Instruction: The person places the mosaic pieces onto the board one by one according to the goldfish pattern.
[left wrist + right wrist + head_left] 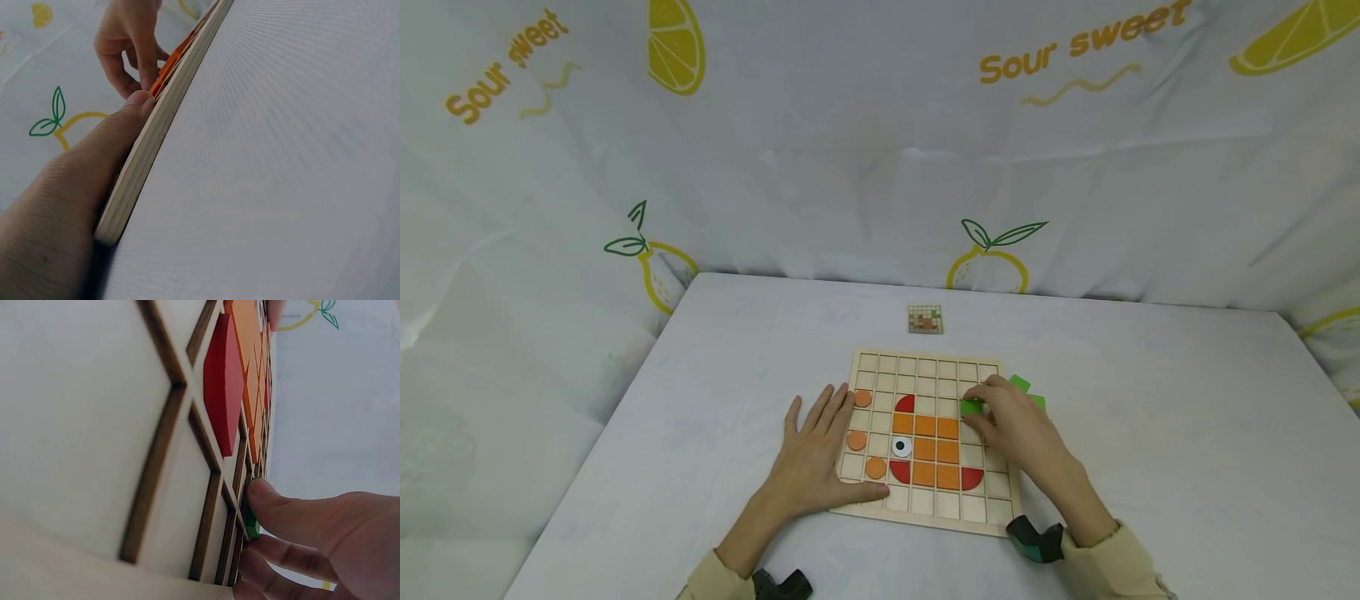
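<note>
A square wooden grid board (940, 505) lies on the table with orange square tiles (925, 450), red quarter-round tiles (972, 478), orange discs (857, 440) and a white eye disc (902, 447) set in its cells. My left hand (812, 458) rests flat over the board's left edge, fingers spread, its thumb along the lower left. At the board's right side my right hand (1018, 421) pinches a green tile (972, 407) between thumb and fingers, right at a grid cell. In the right wrist view that green tile (252, 526) shows beneath the thumb.
More green tiles (1019, 382) lie just past the board's right edge, partly behind the right hand. A small patterned card (926, 319) sits beyond the board's far edge. The white-covered table (1187, 400) meets a lemon-printed cloth (865, 192) at the back.
</note>
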Tool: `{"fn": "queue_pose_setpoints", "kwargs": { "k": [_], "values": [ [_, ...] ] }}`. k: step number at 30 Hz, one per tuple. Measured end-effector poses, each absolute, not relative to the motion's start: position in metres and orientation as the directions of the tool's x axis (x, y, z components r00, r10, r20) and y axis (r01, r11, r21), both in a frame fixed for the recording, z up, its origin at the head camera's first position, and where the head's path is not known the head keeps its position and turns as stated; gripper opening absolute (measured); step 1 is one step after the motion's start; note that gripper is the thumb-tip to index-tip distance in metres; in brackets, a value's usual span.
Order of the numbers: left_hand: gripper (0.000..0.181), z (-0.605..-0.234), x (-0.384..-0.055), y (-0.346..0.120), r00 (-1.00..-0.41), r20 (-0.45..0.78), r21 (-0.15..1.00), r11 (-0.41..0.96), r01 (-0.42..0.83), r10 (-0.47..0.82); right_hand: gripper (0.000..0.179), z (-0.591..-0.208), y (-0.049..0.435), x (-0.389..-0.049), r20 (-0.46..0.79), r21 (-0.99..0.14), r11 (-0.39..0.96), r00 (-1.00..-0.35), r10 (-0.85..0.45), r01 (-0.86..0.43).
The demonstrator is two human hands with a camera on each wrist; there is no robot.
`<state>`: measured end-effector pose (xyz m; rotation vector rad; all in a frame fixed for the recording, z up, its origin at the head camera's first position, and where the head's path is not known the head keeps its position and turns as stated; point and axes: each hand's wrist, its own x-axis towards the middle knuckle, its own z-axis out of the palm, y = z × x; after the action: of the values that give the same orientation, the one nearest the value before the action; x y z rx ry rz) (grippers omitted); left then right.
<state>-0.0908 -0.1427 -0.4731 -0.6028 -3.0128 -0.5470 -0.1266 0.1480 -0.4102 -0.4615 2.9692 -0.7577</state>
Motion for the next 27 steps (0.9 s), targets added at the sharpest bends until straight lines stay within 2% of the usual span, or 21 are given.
{"fn": "queue_pose_setpoints", "kwargs": {
  "k": [13, 27],
  "values": [
    [0.132, -0.473, -0.09, -0.143, -0.926, 0.084, 0.336, 0.864, 0.374, 0.368, 0.028, -0.412, 0.147, -0.124, 0.065, -0.44, 0.847, -0.951, -0.301, -0.298],
    [0.134, -0.475, -0.09, -0.143, -0.924, 0.101, 0.345, 0.859, 0.379, 0.368, 0.032, -0.404, 0.164, -0.127, -0.001, -0.455, 0.874, -0.981, -0.194, -0.172]
  ]
}}
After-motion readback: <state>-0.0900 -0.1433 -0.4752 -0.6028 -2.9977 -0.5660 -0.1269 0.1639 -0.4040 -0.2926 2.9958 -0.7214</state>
